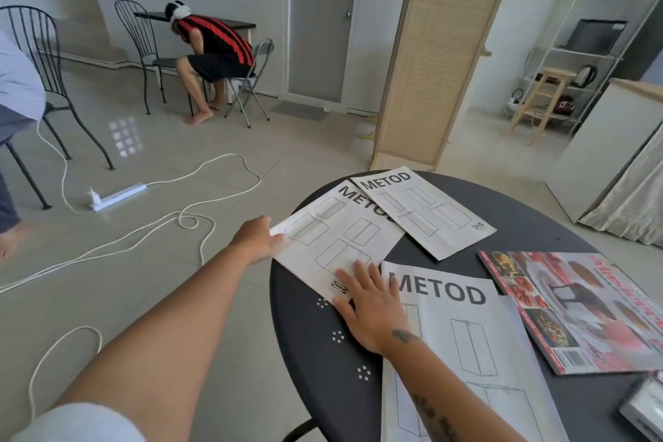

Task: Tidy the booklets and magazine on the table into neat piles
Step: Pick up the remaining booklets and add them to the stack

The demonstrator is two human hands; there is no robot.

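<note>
Three white METOD booklets lie on the round dark table (315, 352). The left booklet (337, 233) hangs over the table's left edge. My left hand (256, 239) grips its far left corner, thumb on top. My right hand (373, 305) lies flat, fingers spread, on its near right corner by the logo. The far booklet (427, 212) overlaps the left one's upper right part. The near booklet (462, 352) lies under my right forearm. A colourful food magazine (581, 312) lies at the right.
A white box (642, 405) sits at the table's near right edge. White cables and a power strip (118, 195) lie on the floor to the left. A person sits bent over on a folding chair at the back. A rattan screen (430, 57) stands behind the table.
</note>
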